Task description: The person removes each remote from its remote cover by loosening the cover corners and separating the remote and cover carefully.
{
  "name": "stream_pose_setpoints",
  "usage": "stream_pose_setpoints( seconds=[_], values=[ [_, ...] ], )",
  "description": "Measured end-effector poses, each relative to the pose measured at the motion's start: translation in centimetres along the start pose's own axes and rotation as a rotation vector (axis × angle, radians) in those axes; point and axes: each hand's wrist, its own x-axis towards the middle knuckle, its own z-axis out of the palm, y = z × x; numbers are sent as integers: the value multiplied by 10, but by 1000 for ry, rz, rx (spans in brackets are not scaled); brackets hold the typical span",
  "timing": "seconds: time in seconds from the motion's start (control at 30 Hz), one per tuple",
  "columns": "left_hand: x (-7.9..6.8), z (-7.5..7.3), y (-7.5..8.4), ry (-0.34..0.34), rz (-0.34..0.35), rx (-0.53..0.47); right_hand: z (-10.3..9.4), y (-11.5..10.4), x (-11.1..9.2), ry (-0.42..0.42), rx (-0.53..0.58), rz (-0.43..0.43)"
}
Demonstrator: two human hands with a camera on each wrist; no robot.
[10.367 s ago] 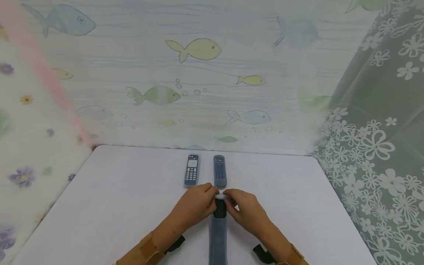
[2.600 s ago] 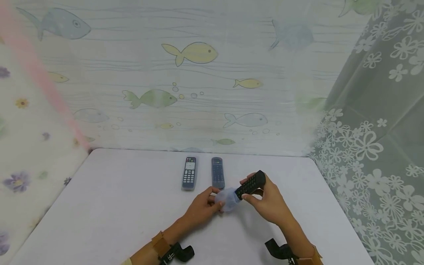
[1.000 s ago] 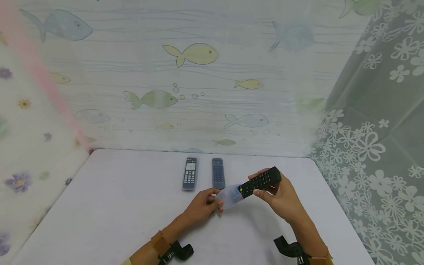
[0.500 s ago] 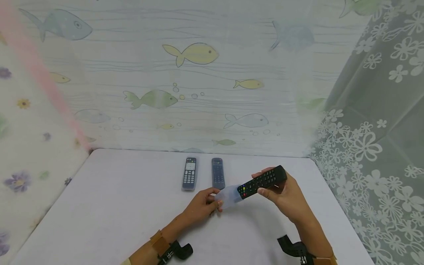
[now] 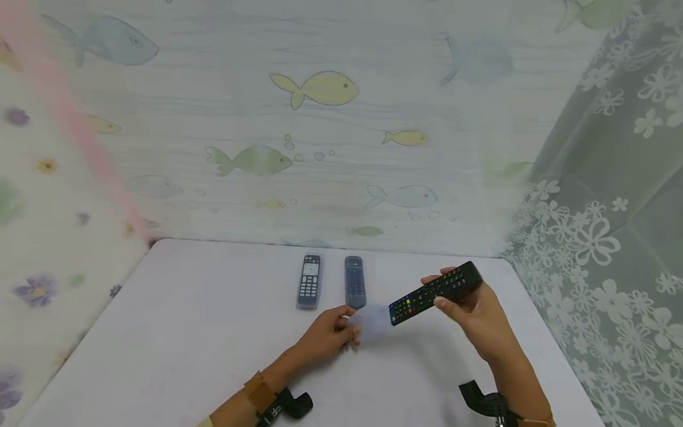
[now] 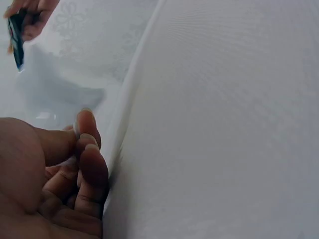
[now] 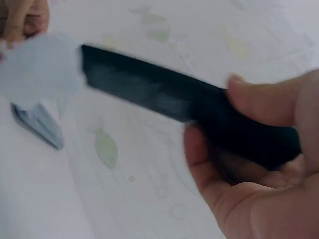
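Note:
My right hand grips a black remote control by its far end, thumb along the side and buttons facing up. The remote slants down to the left, its near end right at the edge of a translucent bluish plastic sleeve. Between thumb and fingertips, my left hand pinches the sleeve's other end. From the left wrist, the pale sleeve spreads out beyond the pinching fingers. The right wrist view has the remote's dark body beside the cloudy, crumpled sleeve.
Two remotes in bluish covers lie near the back of the white table: a left one with white buttons and a right one just behind the sleeve. A fish-patterned curtain hangs along the back edge.
Earlier both hands worked at a long sleeve with a dark remote in it. Since then the right hand has drawn the remote rightward and up out of the sleeve; the left hand stays put.

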Motion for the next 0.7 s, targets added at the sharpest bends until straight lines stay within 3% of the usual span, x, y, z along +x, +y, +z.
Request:
stream_pose_setpoints(
  seconds=[0.1,0.2,0.47,0.7],
  values=[
    [-1,1,-3,5,-5,-25,-17,2,-3,32,123,-48],
    [-1,0,-3,1,-4,-60,-36,7,-3,-8,253,-60],
    [-10,-16,6,-115,35,-37,-65,35,-5,-151,278,106],
    [-28,-37,19,-85,10,38,-72,50,-7,-227,305,265]
  ],
)
